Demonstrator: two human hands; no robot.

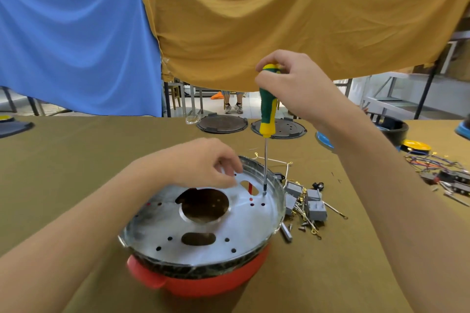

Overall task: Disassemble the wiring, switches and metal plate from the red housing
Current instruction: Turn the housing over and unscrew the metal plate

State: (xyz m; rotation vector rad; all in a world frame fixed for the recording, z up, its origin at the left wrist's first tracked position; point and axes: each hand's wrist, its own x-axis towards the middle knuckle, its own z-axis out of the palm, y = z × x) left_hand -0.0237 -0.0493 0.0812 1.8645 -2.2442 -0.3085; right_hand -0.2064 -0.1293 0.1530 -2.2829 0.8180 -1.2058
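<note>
**Screwdriver down on the plate**

Right hand (pixel 287 83) curls its fingers round the top of the green-and-yellow screwdriver (pixel 267 109), held upright with its tip on the metal plate (pixel 203 231) near the far right rim. Left hand (pixel 203 162) rests on the plate's far side, fingers loosely bent, gripping nothing. That plate sits in the red housing (pixel 203 284) at the bench's near edge. Grey switches (pixel 314 204) and loose screws lie just right of it.

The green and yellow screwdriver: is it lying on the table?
No, the right hand holds the green and yellow screwdriver upright, tip on the round metal plate.
</note>
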